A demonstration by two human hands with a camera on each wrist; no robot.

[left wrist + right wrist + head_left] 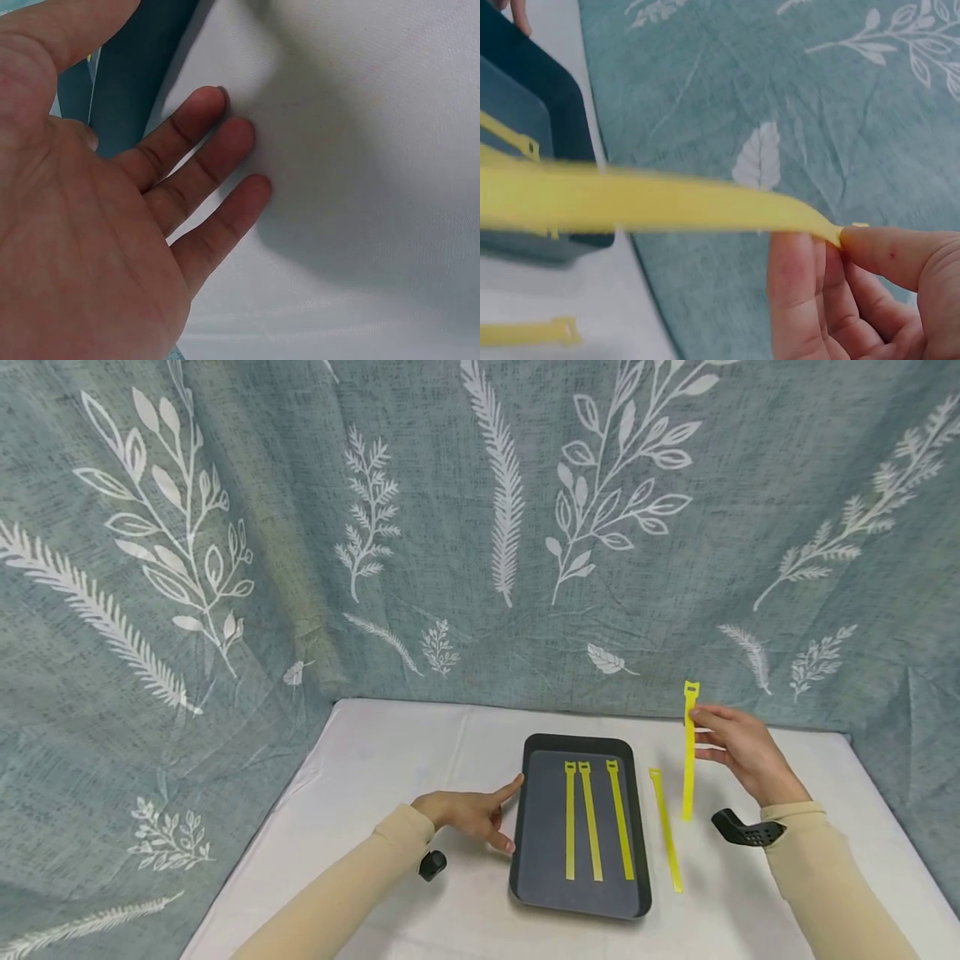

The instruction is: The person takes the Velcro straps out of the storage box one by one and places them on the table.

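White-covered tabletop point(450, 735) spreads below the worker. Nearest are two cream sleeves, the left sleeve point(337, 889) and the right sleeve point(832, 881), with a black wrist device point(432, 865) by the left cuff and another black device point(747, 829) by the right. Just beyond, the left hand point(472, 814) has its grip apart, forefinger and thumb spread at the left wall of a dark grey rectangular tray point(525, 827); the forefinger's tip meets the rim. On the tray's floor lie three yellow slotted cable ties point(591, 822), heads to the far end, two close together and one nearer the right wall. Just right of the tray, a loose cable tie point(667, 831) lies on the white cover. Farther out, the right hand point(750, 756) has its grip clamped on a raised cable tie point(689, 768), thumb and fingers pinching near the slotted head, the tail hanging down. Behind everything drapes a grey-green curtain point(442, 527) printed with white leaves and fronds.
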